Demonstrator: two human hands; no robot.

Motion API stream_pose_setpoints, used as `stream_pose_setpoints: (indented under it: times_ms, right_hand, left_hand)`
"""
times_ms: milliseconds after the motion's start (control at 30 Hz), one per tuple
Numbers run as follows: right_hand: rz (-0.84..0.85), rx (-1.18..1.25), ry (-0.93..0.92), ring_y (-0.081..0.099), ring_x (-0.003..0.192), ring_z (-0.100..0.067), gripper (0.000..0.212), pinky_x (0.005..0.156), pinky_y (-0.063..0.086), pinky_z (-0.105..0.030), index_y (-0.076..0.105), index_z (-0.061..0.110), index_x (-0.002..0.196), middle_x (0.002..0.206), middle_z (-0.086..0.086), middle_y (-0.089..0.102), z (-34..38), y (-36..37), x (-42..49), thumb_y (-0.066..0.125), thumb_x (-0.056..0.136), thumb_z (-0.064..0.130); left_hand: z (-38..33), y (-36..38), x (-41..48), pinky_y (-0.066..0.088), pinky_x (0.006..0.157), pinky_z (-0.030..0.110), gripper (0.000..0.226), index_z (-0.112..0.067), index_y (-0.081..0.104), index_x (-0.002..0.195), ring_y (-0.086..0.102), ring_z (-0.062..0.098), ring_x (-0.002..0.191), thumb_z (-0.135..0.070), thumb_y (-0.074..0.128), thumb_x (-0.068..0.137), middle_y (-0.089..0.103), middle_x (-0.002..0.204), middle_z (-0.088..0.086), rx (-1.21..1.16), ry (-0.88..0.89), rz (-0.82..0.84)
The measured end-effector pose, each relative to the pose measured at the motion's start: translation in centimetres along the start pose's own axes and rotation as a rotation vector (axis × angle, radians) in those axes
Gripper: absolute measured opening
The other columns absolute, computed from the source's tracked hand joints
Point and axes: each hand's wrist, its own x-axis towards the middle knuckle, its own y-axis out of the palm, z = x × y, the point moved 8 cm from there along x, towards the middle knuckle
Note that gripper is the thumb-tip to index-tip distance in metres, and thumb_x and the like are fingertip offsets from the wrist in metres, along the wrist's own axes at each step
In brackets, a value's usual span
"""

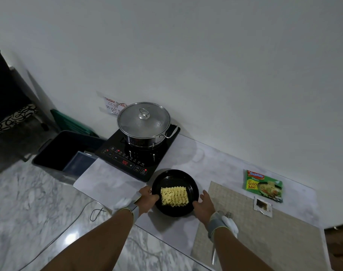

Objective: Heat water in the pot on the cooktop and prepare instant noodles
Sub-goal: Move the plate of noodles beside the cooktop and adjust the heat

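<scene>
A steel pot (145,132) with a glass lid stands on the black induction cooktop (127,157), whose display glows red. In front of it sits a black bowl (174,178) holding a dry yellow noodle block (174,196). My left hand (147,198) grips the bowl's left rim, thumb over the edge. My right hand (205,203) holds the right rim with fingers against its side. A green noodle wrapper (264,185) and a torn seasoning sachet (262,207) lie to the right.
A woven placemat (254,241) covers the right of the white marbled table (108,182), with cutlery (215,255) lying on it beside my right wrist. A dark bin (55,151) sits on the floor left of the table. The wall (206,65) is just behind the pot.
</scene>
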Motion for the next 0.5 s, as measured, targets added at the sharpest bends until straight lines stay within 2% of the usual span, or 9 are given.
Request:
stream_pose_setpoints:
  times_ms: [67,133,333,400,500]
  right_hand:
    - [-0.018,-0.037,-0.016,0.028,0.146,-0.033,0.074,0.117,0.033,-0.048,0.009,0.013,0.156,0.161,-0.012,0.023,0.7,-0.2,-0.5,0.05,0.095,0.009]
    - [-0.036,-0.089,-0.046,0.028,0.146,-0.034,0.073,0.117,0.032,-0.047,0.011,0.012,0.156,0.16,-0.014,0.024,1.5,-0.3,-1.2,0.05,0.095,0.011]
    - [-0.088,-0.257,-0.167,0.044,0.135,-0.034,0.057,0.112,0.038,-0.039,0.033,0.01,0.148,0.148,-0.014,0.044,4.9,0.6,-2.1,0.049,0.093,0.011]
    - [-0.067,-0.263,-0.189,0.046,0.134,-0.033,0.059,0.112,0.039,-0.042,0.032,0.012,0.15,0.148,-0.013,0.045,5.8,1.6,-2.4,0.048,0.093,0.01]
    - [-0.045,-0.294,-0.203,0.037,0.141,-0.031,0.063,0.117,0.032,-0.041,0.024,0.013,0.153,0.155,-0.011,0.037,6.7,3.1,-2.2,0.049,0.095,0.012]
  left_hand:
    - [-0.2,-0.3,-0.2,0.053,0.065,0.03,0.059,-0.014,0.037,0.144,0.055,0.035,0.121,-0.018,0.058,0.089,0.045,0.144,0.01,-0.042,-0.007,0.001]
    - [-0.3,-1.0,-0.4,0.056,0.075,0.038,0.059,-0.014,0.037,0.144,0.053,0.037,0.124,-0.017,0.058,0.09,0.045,0.145,0.013,-0.054,0.01,-0.004]
    - [-0.7,-3.0,-0.3,0.051,0.094,0.043,0.063,-0.014,0.031,0.149,0.05,0.037,0.127,-0.014,0.058,0.092,0.039,0.149,0.012,-0.082,0.046,-0.03]
    - [-0.5,-4.1,-0.1,0.047,0.101,0.048,0.062,-0.014,0.031,0.149,0.048,0.04,0.129,-0.013,0.058,0.092,0.039,0.149,0.014,-0.095,0.048,-0.037]
    - [-0.2,-6.3,0.3,0.043,0.102,0.057,0.061,-0.013,0.033,0.147,0.045,0.046,0.131,-0.012,0.059,0.092,0.043,0.145,0.022,-0.104,0.051,-0.093]
